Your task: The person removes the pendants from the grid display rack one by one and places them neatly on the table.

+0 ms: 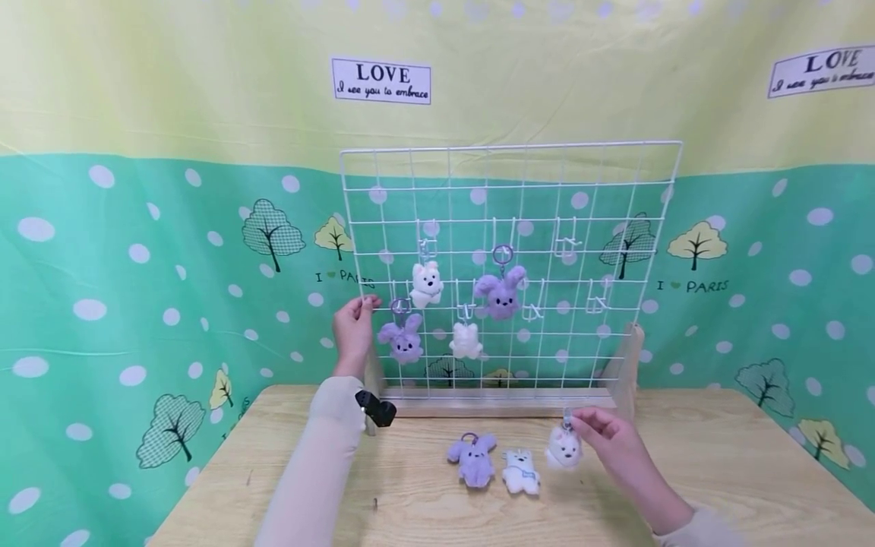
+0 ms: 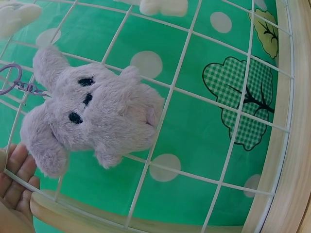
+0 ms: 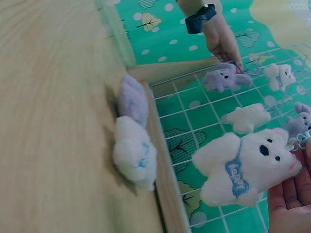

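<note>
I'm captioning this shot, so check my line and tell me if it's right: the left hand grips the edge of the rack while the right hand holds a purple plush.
The color is wrong: the plush is white, as the head view shows. The left hand grips the edge of the rack while the right hand holds a white plush.

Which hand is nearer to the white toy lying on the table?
Right. The right hand is just right of the lying toy, holding another white toy; the left hand is farther back and left, gripping the rack.
</note>
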A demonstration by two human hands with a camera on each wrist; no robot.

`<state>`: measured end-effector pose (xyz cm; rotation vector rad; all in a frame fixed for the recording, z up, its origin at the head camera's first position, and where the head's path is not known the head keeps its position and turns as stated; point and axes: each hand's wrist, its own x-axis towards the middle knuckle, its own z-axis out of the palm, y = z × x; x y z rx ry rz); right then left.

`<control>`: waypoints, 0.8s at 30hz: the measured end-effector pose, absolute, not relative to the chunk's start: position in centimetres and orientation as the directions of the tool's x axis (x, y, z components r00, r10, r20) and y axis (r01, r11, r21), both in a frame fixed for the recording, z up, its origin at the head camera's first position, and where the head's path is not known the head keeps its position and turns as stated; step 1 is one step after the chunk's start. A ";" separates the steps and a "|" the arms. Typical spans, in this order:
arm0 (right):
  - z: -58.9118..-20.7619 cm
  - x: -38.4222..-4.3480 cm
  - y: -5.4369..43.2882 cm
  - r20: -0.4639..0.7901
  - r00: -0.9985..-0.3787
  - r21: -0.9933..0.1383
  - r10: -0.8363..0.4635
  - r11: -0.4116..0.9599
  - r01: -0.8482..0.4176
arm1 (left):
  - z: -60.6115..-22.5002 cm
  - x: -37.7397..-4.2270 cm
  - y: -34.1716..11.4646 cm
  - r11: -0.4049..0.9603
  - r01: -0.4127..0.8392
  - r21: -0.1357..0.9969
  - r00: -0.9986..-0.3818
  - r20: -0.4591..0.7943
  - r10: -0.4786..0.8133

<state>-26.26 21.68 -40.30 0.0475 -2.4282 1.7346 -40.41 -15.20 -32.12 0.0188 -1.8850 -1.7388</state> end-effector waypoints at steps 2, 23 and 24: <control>-41.0 -26.0 21.8 0.116 -0.991 -0.942 0.066 0.324 -0.089 | -32.1 -40.4 -15.3 0.156 0.353 0.922 -0.839 0.386 -0.383; -44.7 -26.2 22.3 0.057 -0.996 -0.956 -0.071 0.285 -0.075 | -32.0 -40.3 -15.4 0.157 0.352 0.923 -0.841 0.386 -0.380; -44.8 -26.4 22.3 0.055 -0.996 -0.955 -0.063 0.289 -0.071 | -32.0 -40.3 -15.4 0.157 0.353 0.922 -0.840 0.387 -0.380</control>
